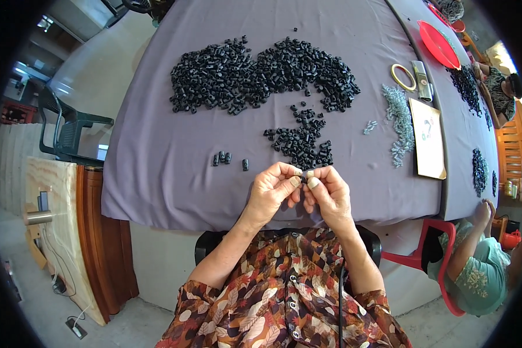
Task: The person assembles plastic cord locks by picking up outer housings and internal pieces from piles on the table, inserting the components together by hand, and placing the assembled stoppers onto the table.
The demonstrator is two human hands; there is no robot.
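My left hand (274, 190) and my right hand (330, 197) meet at the table's near edge, fingertips almost touching. Between their thumbs and forefingers they pinch a small black plastic piece (304, 180), mostly covered by the fingers. Just beyond my hands lies a small heap of short black pieces (300, 139). Farther back spreads a larger pile of black barrel-shaped pieces (214, 75). To the left of my left hand, several black cylinders (222, 158) stand close together, with a single black cylinder (245, 165) apart from them.
Right of the heaps are small silvery springs (397, 124), a tan board (427, 138), a yellow tape roll (403, 78) and a red basin (439, 45). A grey cloth (156, 174) covers the table. Co-workers sit along the right; one has a green top (475, 278). A dark chair (69, 127) stands left.
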